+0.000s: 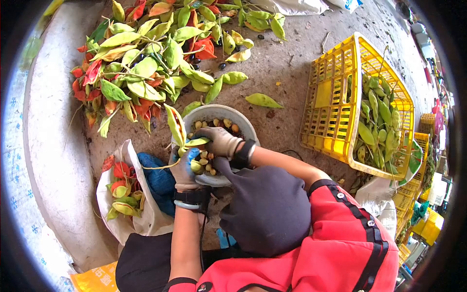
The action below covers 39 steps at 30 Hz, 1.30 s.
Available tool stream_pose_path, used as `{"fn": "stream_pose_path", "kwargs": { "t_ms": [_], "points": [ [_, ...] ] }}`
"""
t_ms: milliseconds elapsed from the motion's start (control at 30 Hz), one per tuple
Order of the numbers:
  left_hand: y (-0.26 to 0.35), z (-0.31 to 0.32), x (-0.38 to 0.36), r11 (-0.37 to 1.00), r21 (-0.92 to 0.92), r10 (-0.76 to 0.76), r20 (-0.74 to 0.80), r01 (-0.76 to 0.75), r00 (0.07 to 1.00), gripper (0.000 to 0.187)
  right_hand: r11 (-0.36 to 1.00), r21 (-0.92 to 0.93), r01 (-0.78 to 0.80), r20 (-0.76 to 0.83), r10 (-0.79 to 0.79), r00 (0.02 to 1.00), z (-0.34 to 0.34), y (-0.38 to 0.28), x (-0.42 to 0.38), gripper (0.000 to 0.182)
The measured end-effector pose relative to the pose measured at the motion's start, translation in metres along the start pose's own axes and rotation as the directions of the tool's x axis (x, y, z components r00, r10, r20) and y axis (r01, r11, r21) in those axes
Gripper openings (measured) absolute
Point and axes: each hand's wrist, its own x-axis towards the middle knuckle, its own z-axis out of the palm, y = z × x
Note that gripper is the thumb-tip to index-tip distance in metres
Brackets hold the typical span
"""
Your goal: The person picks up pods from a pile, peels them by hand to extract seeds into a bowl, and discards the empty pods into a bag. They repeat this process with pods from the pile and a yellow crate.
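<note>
My left hand, in a grey and blue glove, is closed on a cluster of green pods at the near left side of a grey bowl. Gloved in grey, my right hand is closed over the bowl with its fingertips at a pod of the same cluster. One pod of the cluster stands upright and split, showing a reddish inside. Round pale and brown seeds lie in the bowl. My fingertips are partly hidden by the pods.
A heap of green and red pods lies beyond the bowl. On the right, a yellow crate lies tilted with green pods inside. A white sack with opened pods stands at left, beside something blue.
</note>
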Motion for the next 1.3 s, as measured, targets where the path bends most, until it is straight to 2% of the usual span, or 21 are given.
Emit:
{"fn": "stream_pose_path", "kwargs": {
  "t_ms": [67,100,133,233,333,433,500,600,633,700,733,800,900,933,1067,1133,1167,1200,1233,1267,1300],
  "points": [
    [0.020,-0.008,0.001,0.955,-0.161,-0.232,0.115,0.249,0.966,0.036,0.992,-0.009,0.125,0.047,-0.124,0.991,-0.007,0.011,-0.010,0.057],
    [0.021,-0.020,0.004,0.970,-0.070,-0.225,0.090,0.231,0.970,0.034,0.994,-0.111,0.020,0.184,0.001,0.983,-0.032,-0.009,-0.021,0.066],
    [0.024,-0.033,0.010,0.977,0.022,-0.214,0.070,0.213,0.974,0.033,0.972,-0.229,0.049,0.146,-0.016,0.989,-0.034,0.001,-0.027,0.064],
    [0.031,-0.048,0.012,0.951,0.268,-0.189,0.107,0.155,0.976,0.030,0.906,-0.329,0.266,-0.055,-0.300,0.952,-0.077,-0.041,-0.029,0.059],
    [0.038,-0.037,0.012,0.908,0.400,-0.197,0.144,0.125,0.970,0.026,0.684,-0.447,0.577,-0.048,-0.662,0.748,-0.106,-0.085,-0.003,0.063],
    [0.045,-0.031,0.012,0.861,0.508,-0.069,0.200,-0.043,0.977,0.029,0.701,-0.465,0.541,0.307,-0.445,0.841,-0.085,-0.056,0.041,0.053],
    [0.018,-0.050,0.020,0.906,0.410,0.022,0.193,-0.101,0.981,0.030,0.844,-0.361,0.397,0.242,-0.326,0.914,-0.073,-0.051,0.038,0.050],
    [0.018,-0.008,0.010,0.971,0.007,-0.236,0.191,0.240,0.953,0.035,0.952,-0.249,0.177,0.076,-0.162,0.984,-0.042,-0.039,0.014,0.054],
    [0.001,-0.015,0.011,0.980,-0.051,-0.184,0.163,0.195,0.969,0.035,0.978,-0.158,0.133,0.021,-0.132,0.991,-0.021,-0.022,0.006,0.057],
    [-0.011,-0.016,0.006,0.982,-0.114,-0.140,0.119,0.153,0.983,0.039,0.997,-0.053,-0.048,-0.012,0.047,0.999,-0.002,-0.018,-0.015,0.064],
    [-0.006,-0.008,-0.001,0.962,-0.121,-0.243,0.043,0.246,0.969,0.035,0.983,0.057,-0.174,0.068,0.170,0.983,-0.009,-0.026,-0.022,0.066],
    [-0.005,-0.013,0.004,0.911,-0.110,-0.374,0.191,0.398,0.908,0.034,0.987,-0.057,-0.153,-0.024,0.152,0.988,-0.004,-0.019,-0.032,0.069],
    [0.016,-0.007,0.003,0.855,-0.136,-0.418,0.394,0.501,0.819,0.039,0.999,0.035,0.036,-0.055,-0.034,0.998,-0.012,-0.008,-0.036,0.074],
    [0.013,-0.002,0.003,0.931,-0.068,-0.321,0.316,0.358,0.893,0.041,0.998,0.004,0.068,-0.055,-0.068,0.996,-0.012,0.001,-0.031,0.072],
    [0.013,0.009,0.001,0.955,0.044,-0.297,0.155,0.294,0.942,0.043,0.819,-0.190,0.541,-0.017,-0.554,0.832,0.009,0.054,-0.021,0.053],
    [0.008,0.007,0.002,0.971,0.072,-0.235,0.138,0.227,0.962,0.042,0.922,0.053,0.384,-0.026,-0.383,0.924,0.000,0.038,-0.019,0.045],
    [-0.009,-0.011,0.011,0.979,0.082,-0.197,0.144,0.187,0.970,0.042,0.935,0.353,0.024,0.055,-0.047,0.997,-0.007,0.022,-0.020,0.038],
    [-0.010,-0.012,0.010,0.982,0.076,-0.180,0.140,0.170,0.974,0.041,0.744,0.573,-0.343,0.228,0.257,0.939,-0.015,0.003,-0.021,0.032],
    [-0.011,-0.013,0.010,0.986,0.070,-0.162,0.135,0.154,0.977,0.041,0.807,0.550,-0.215,0.133,0.170,0.977,-0.014,0.001,-0.025,0.018],
    [-0.011,-0.015,0.008,0.986,0.049,-0.167,0.121,0.162,0.979,0.041,0.687,0.668,-0.286,0.211,0.193,0.958,-0.009,0.005,-0.023,0.039],
    [-0.009,-0.012,0.006,0.985,0.028,-0.172,0.107,0.170,0.979,0.041,0.741,0.616,-0.267,0.188,0.191,0.963,-0.007,0.001,-0.022,0.042]
  ]
}}
